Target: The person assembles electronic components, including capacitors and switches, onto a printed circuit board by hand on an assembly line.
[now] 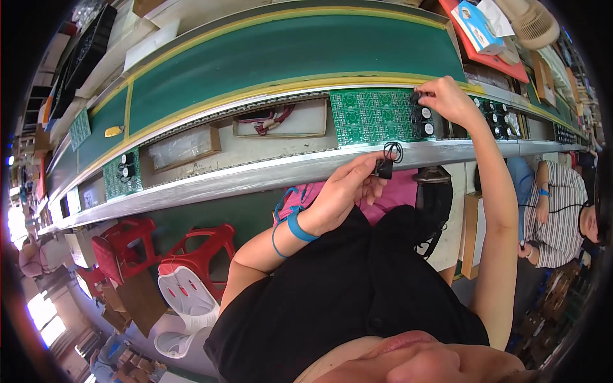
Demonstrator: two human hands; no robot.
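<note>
My left hand point(350, 183) is closed round a small black block-shaped part point(383, 169). A loop of thin black wire point(393, 152) stands up from it, in front of the metal rail. My right hand point(446, 100) reaches to the far right corner of a green circuit board panel point(370, 116), its fingertips pinched at a black wired part point(416, 97). Just nearer on the same panel edge sit round black parts with white tops point(426, 113), black wire beside them. The rest of that panel shows bare printed circuits.
A silver rail point(255, 172) runs along the bench's near edge, a green belt point(287, 51) behind it. Left of the panel lies an open cardboard tray point(281, 121) with a red-corded item. More boards with black parts point(495, 115) are at right, where another person point(555, 210) sits.
</note>
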